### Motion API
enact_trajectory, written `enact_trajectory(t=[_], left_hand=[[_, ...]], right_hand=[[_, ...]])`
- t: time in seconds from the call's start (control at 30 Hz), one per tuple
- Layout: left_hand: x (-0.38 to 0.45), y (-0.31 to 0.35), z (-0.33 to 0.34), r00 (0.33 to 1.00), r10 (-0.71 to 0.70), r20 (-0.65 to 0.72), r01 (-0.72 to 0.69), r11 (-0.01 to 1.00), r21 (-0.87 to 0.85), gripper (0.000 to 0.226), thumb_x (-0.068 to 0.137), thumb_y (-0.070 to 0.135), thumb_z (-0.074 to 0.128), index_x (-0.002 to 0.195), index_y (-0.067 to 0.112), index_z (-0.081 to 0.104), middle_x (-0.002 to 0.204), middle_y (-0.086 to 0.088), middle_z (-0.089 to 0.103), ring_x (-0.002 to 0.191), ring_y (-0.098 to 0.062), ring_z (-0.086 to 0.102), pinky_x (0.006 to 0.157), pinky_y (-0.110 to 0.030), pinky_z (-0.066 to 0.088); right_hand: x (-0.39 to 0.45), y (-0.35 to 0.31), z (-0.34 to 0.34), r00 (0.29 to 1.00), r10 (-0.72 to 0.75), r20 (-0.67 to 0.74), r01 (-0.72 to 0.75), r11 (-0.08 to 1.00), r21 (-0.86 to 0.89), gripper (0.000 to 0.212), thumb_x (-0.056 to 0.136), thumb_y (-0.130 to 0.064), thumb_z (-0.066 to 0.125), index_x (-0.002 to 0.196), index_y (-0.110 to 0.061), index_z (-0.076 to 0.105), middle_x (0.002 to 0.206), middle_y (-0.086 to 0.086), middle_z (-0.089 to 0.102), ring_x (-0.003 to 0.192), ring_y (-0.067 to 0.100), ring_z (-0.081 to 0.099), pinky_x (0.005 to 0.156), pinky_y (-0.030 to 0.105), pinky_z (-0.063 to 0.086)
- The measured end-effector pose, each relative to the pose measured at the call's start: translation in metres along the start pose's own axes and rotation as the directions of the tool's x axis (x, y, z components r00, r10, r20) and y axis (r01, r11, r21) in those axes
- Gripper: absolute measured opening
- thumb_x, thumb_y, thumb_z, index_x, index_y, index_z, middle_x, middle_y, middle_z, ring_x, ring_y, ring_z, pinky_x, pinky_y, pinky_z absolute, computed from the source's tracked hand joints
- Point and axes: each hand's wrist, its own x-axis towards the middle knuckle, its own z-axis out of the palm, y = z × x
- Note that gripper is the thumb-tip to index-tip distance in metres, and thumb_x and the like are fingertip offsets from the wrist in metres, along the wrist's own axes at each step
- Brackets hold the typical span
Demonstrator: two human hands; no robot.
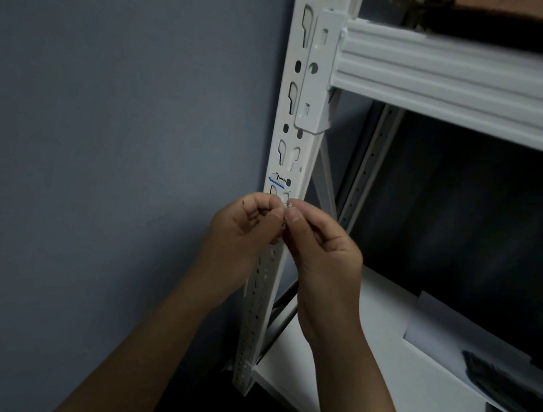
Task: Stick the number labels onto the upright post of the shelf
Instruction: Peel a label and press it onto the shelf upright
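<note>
The white perforated upright post (301,113) of the shelf runs from top centre down to the floor. One label (278,179) with a dark figure and a blue line under it is stuck on the post just above my hands. My left hand (245,233) and my right hand (320,243) meet in front of the post, fingertips together, pinching a small pale label (286,207) between them. The label is mostly hidden by my fingers, so its number cannot be read.
A white horizontal beam (469,83) joins the post at the upper right. Below it a white shelf board (379,375) carries a sheet of paper (447,329) and a dark object (509,379). A grey-blue wall (102,114) fills the left.
</note>
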Motion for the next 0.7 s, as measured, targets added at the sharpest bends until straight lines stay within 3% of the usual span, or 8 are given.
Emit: enact_trajectory(t=[0.17,0.33,0.47,0.6,0.7], left_hand=[[0.000,0.000,-0.001,0.999,-0.034,0.007,0.034,0.999,0.012,0.021,0.091,0.004,0.053,0.078,0.017,0.062,0.065,0.010,0.066,0.064,0.000,0.060,0.063,-0.013,0.049],[0.003,-0.001,0.000,0.997,-0.010,-0.075,0.018,0.994,0.107,0.016,0.091,0.013,0.057,0.079,0.021,0.064,0.068,0.011,0.066,0.068,0.000,0.061,0.066,-0.014,0.050],[0.012,-0.009,0.003,0.966,0.160,-0.206,-0.077,0.930,0.361,0.010,0.089,0.019,0.062,0.082,0.025,0.062,0.083,0.008,0.061,0.072,-0.001,0.059,0.064,-0.012,0.047],[0.023,-0.023,0.004,0.923,0.333,-0.191,-0.174,0.807,0.564,0.002,0.087,0.022,0.064,0.085,0.022,0.064,0.087,0.014,0.051,0.088,-0.016,0.058,0.072,-0.027,0.050],[0.027,-0.030,0.006,0.897,0.413,-0.158,-0.216,0.720,0.660,0.002,0.085,0.020,0.067,0.086,0.019,0.067,0.088,0.014,0.050,0.091,-0.012,0.050,0.076,-0.011,0.039]], right_hand=[[0.005,0.006,-0.005,0.999,0.029,0.046,-0.029,1.000,-0.005,0.013,0.091,-0.002,0.057,0.093,-0.006,0.069,0.085,0.005,0.073,0.083,0.015,0.069,0.080,0.024,0.057],[0.013,0.016,-0.011,1.000,0.020,-0.005,-0.020,0.999,-0.026,0.014,0.094,-0.004,0.053,0.100,0.001,0.064,0.075,-0.004,0.070,0.075,0.007,0.065,0.080,0.023,0.055],[0.018,0.021,-0.012,0.995,-0.038,-0.094,0.030,0.996,-0.084,0.013,0.095,-0.002,0.053,0.095,-0.002,0.065,0.070,-0.009,0.068,0.070,0.001,0.062,0.073,0.016,0.053],[0.021,0.026,-0.012,0.982,-0.079,-0.169,0.055,0.988,-0.142,0.015,0.093,-0.006,0.058,0.089,-0.015,0.069,0.075,-0.009,0.069,0.074,0.002,0.063,0.073,0.017,0.054],[0.022,0.031,-0.013,0.979,-0.089,-0.182,0.061,0.986,-0.153,0.015,0.092,-0.008,0.059,0.088,-0.018,0.070,0.077,-0.008,0.070,0.076,0.005,0.063,0.075,0.020,0.054]])
